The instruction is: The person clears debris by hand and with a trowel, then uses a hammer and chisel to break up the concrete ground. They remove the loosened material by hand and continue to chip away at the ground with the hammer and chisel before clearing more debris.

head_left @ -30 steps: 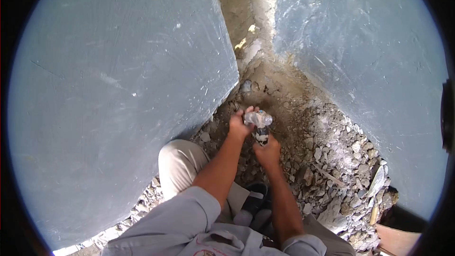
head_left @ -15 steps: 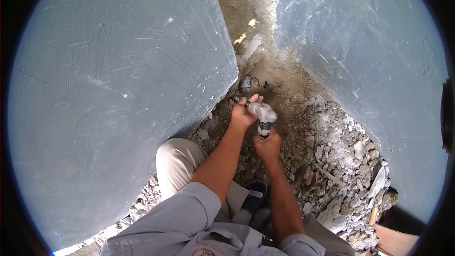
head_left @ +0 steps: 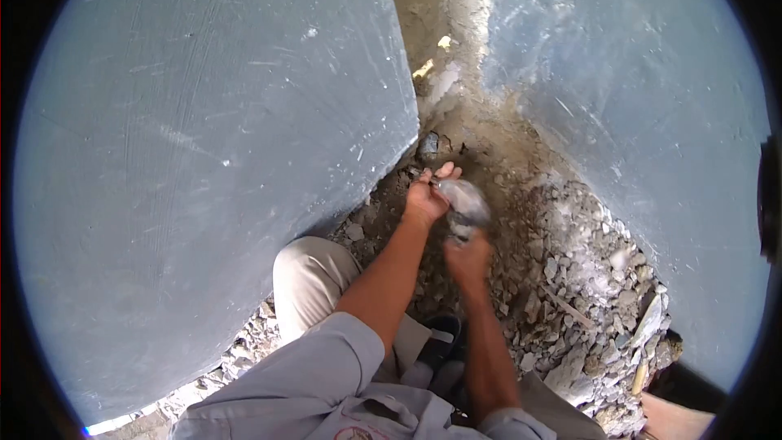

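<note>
My right hand [head_left: 468,257] grips the short handle of a hammer [head_left: 465,200], whose head is smeared by motion. Just left of that head, my left hand [head_left: 427,197] is closed round a chisel [head_left: 416,172], with some fingertips extended. Only a small part of the chisel shows past the fingers, pointing toward the corner of the left grey panel. The hammer head is close to the chisel's near end; contact cannot be made out. Beyond the left hand lies a grey stone [head_left: 428,143] in the dirt.
Large grey panels rise at the left [head_left: 220,163] and right [head_left: 635,90], with a strip of bare dirt [head_left: 444,0] between them. Broken rubble [head_left: 582,310] covers the ground at right. My bent knee [head_left: 314,269] rests near the left panel. A reddish-brown curved object [head_left: 676,417] sits at lower right.
The hammer and right hand have shifted slightly right and down, and the hammer head is more blurred. My left hand keeps its hold on the chisel. The whole view has shifted slightly.
</note>
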`<state>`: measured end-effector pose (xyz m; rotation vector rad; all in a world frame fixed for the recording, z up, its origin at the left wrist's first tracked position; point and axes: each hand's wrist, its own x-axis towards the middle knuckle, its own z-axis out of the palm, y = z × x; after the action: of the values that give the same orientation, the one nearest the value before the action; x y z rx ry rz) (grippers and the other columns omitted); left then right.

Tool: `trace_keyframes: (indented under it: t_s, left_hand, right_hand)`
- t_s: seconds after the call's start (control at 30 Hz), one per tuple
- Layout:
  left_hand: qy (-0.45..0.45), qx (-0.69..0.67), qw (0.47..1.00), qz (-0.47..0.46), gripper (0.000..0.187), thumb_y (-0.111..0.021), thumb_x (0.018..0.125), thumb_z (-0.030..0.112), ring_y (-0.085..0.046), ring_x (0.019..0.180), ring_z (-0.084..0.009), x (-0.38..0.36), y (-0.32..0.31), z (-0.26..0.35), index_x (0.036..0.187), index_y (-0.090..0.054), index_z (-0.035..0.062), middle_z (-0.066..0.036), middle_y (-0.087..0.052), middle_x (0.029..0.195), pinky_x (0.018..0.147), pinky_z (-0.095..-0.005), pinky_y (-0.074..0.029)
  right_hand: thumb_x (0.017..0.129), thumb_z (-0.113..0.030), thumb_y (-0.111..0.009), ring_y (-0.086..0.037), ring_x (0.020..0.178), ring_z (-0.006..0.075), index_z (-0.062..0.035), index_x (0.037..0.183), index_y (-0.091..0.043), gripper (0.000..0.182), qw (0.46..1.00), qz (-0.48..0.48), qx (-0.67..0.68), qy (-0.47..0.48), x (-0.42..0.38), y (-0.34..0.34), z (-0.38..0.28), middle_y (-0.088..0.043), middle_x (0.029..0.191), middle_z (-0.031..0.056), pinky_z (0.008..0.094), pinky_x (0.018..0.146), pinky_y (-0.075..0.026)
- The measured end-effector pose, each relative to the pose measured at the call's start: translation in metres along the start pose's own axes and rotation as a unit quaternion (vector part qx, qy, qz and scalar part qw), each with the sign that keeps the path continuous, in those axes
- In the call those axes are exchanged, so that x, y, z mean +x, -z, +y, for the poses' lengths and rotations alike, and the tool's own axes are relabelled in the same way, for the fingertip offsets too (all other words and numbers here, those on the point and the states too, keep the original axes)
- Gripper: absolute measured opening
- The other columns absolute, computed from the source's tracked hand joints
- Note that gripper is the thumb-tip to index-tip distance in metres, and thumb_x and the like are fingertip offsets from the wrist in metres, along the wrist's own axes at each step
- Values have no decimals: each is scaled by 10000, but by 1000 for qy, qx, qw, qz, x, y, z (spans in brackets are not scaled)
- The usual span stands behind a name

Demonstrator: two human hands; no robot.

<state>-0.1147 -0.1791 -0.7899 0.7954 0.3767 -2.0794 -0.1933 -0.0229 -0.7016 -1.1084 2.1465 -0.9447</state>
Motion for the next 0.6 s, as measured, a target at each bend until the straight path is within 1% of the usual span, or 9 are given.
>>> trace_keyframes:
  t_s: [0.07, 0.13, 0.17, 0.23, 0.3, 0.37, 0.47, 0.53, 0.6]
  left_hand:
    - [-19, -3, 1000, 0, 436, -311, 1086, 375, -608, 1151, -348, 13, -2, 3, 1184, -572, 39, -128, -675, 1208, 1021, -513, -471]
    - [-37, 18, 998, 55, 470, -310, 1085, 384, -604, 1160, -343, -3, -2, -2, 1217, -571, 15, -121, -677, 1211, 1046, -497, -454]
    - [-10, 29, 999, 10, 473, -282, 1097, 356, -595, 1200, -347, 13, 17, 3, 1335, -471, -7, -115, -665, 1241, 1063, -500, -445]
    - [-23, 26, 999, 19, 455, -272, 1101, 339, -587, 1223, -355, 0, 0, -4, 1359, -435, 2, -135, -665, 1234, 1053, -511, -458]
    - [-31, 24, 999, 28, 442, -264, 1103, 335, -585, 1236, -361, -6, -4, -2, 1361, -428, 15, -144, -674, 1212, 1058, -524, -460]
    - [-35, 19, 998, 52, 447, -258, 1104, 329, -576, 1248, -352, -15, -15, -4, 1382, -412, 15, -135, -683, 1196, 1085, -523, -435]
    - [-17, 5, 1000, 22, 483, -266, 1097, 362, -544, 1287, -346, -6, -11, 2, 1396, -432, 20, -112, -680, 1229, 1119, -531, -370]
    - [30, -31, 999, -3, 499, -283, 1090, 382, -531, 1299, -352, 7, 7, 2, 1381, -462, 19, -118, -675, 1245, 1117, -534, -355]
    - [4, -24, 999, 40, 523, -310, 1075, 391, -520, 1304, -361, 5, 2, -1, 1332, -495, -26, -133, -665, 1265, 1118, -529, -348]
  right_hand:
    - [795, -104, -728, -669, 694, 239, 7, 963, -648, 216, 979, 25, 203, 10, -7, -19, 14, -686, 778, 107, 373, 681, -536]
    - [780, -82, -748, -656, 703, 189, 13, 969, -654, 231, 968, 9, 250, -13, -7, 5, 2, -684, 781, 84, 337, 667, -525]
    - [773, -72, -758, -649, 707, 165, 15, 972, -657, 239, 962, 9, 274, -22, 1, 29, -21, -683, 782, 72, 318, 659, -520]
    - [768, -49, -765, -619, 711, 108, 7, 956, -659, 223, 954, 115, 271, 63, 13, 91, -84, -678, 795, 43, 282, 636, -509]
    - [850, -18, -656, -616, 690, 143, 17, 967, -634, 124, 922, 215, 306, 99, 15, 124, -95, -673, 787, 73, 275, 644, -508]
    - [858, -27, -629, -632, 704, 174, 19, 979, -621, 130, 912, 275, 234, 197, 16, 146, -104, -678, 844, 104, 313, 667, -533]
    - [818, -86, -672, -686, 814, 268, 10, 981, -620, 197, 911, 307, 112, 250, 8, 57, -30, -683, 971, 189, 359, 689, -560]
    - [745, -161, -752, -669, 737, 260, 25, 958, -618, 313, 986, -58, 149, -41, -1, -20, 17, -691, 850, 140, 389, 696, -538]
    - [748, -132, -761, -634, 680, 177, 35, 954, -614, 303, 973, -11, 230, -18, -12, -13, -3, -685, 791, 90, 349, 657, -511]
